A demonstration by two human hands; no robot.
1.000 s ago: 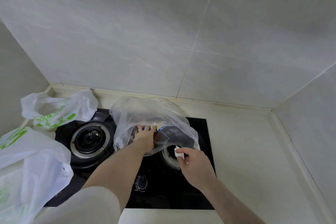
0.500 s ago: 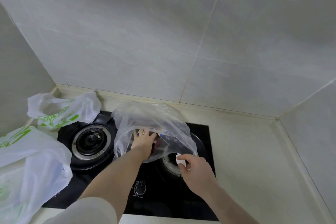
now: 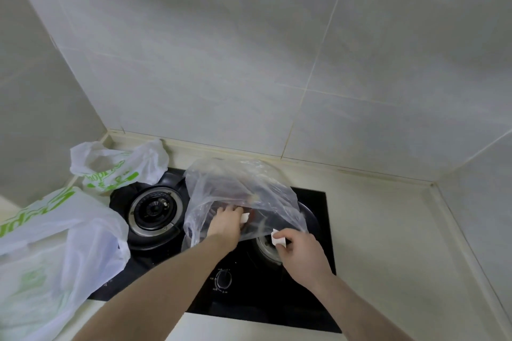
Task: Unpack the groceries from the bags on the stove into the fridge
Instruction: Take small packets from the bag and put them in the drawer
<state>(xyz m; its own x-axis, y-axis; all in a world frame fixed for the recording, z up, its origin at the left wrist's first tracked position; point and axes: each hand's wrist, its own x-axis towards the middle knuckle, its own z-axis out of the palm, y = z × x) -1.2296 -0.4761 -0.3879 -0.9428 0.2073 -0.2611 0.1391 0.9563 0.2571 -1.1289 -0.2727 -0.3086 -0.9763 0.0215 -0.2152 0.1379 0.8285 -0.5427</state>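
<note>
Head view: 1 frame, looking down on the stove (image 3: 313,310).
Landmark: right burner (image 3: 267,250) of the stove; all places are given from it.
Clear bag (image 3: 241,188): lies over the burner and just left of it, mouth turned toward the person.
Left hand (image 3: 227,220): reaches into the bag mouth, just left of the burner and beyond its near rim; fingers curled on a dark reddish item (image 3: 253,217) with a white tag. The pinch looks closed, though the film blurs it.
Right hand (image 3: 300,253): at the burner's near right edge, pinching the bag rim at a white tab, holding the mouth up.
Item position: inside the bag, above the burner's far left side; contents are too blurred to name.
Key relation: item sits directly ahead of the left fingertips; its long axis cannot be told.
Nearer hand: left, by judgement already on the item.
Next move (judgement): draw the item back toward the person through the mouth.
Other bags: 2 white bags, (image 3: 116,166) and (image 3: 55,252), well left of the burner.
</note>
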